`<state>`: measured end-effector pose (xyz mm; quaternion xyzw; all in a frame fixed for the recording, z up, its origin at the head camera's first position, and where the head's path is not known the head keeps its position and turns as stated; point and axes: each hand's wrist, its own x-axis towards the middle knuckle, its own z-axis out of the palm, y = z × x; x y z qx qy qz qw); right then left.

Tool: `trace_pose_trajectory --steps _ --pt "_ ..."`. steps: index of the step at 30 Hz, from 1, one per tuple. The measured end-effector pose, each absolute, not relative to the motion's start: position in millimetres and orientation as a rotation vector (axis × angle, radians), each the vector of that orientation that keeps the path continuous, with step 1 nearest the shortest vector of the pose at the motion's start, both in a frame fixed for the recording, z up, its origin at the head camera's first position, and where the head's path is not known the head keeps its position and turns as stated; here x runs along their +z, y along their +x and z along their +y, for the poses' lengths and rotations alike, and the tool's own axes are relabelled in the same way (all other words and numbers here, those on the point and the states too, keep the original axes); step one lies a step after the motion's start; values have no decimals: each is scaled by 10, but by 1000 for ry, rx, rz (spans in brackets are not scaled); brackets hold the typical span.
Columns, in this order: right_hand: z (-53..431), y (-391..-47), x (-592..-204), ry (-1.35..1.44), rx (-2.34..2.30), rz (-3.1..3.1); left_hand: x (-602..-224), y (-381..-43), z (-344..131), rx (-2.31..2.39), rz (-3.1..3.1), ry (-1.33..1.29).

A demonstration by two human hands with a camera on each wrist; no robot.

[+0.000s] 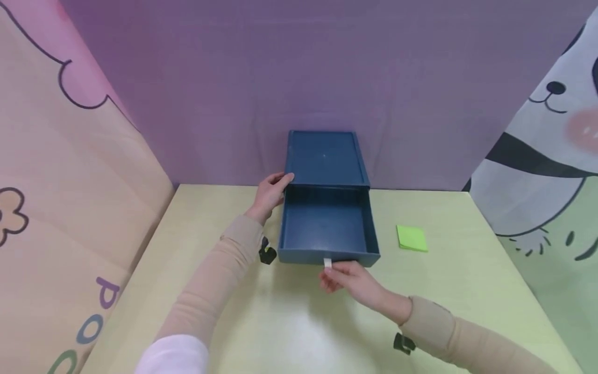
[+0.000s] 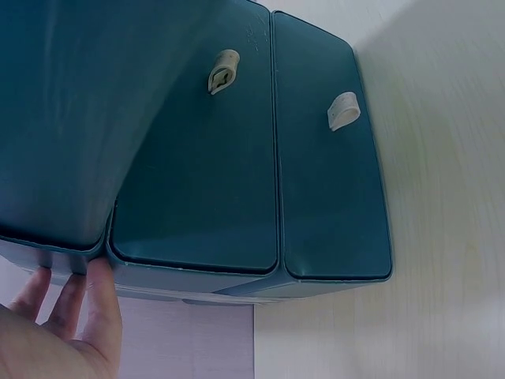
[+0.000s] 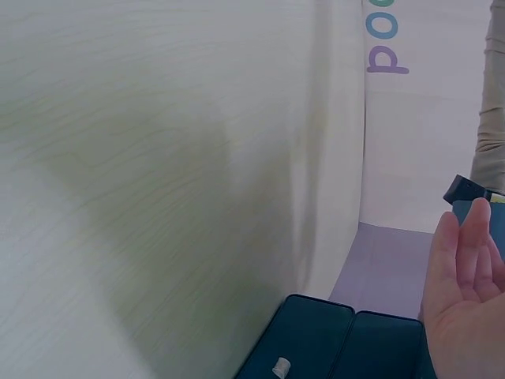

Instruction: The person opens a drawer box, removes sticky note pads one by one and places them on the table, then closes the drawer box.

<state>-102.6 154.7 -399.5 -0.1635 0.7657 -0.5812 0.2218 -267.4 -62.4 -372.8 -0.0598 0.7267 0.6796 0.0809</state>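
Head view's pretty evenly lit, but there's a whitish glare patch on the table (image 1: 291, 324) at 6 o'clock, with soft-edged shadows at 5 and 7. Left wrist view's dimmer and kinda bluish: the drawer (image 2: 71, 95) at 10 o'clock looks smeary, plus a grey shadow at 1. Right wrist view's hazy, big fuzzy shadow running from the middle towards 7.

There are 1 blue drawer cabinet (image 1: 324, 158), 3 drawers (image 2: 197, 178), 3 pale pull loops (image 2: 344, 111), 1 green sticky-note pad (image 1: 412, 238), 2 hands (image 1: 357, 282), 2 beige sleeves (image 1: 203, 296) and 1 tabletop (image 1: 210, 210).
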Motion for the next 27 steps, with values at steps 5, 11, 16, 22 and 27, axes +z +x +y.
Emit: trace_pose_trajectory --steps 5,11,16,22,27 --pt "1553 -1040 -3979 -430 -1643 2132 -3707 -2707 -617 2045 2194 -167" --pt "1553 -1030 -3976 -390 -1663 2106 -3733 -2696 -619 2047 2169 -188" --pt "1555 -1042 -3987 -379 -1644 2120 -3738 -2685 -624 2050 2174 -185" --pt "1566 -1098 -3967 -337 -1657 2130 -3748 -2698 -634 2073 2163 -200" --pt "1583 -1130 -3949 -304 -1685 2112 -3762 -2706 -620 2065 2164 -194"
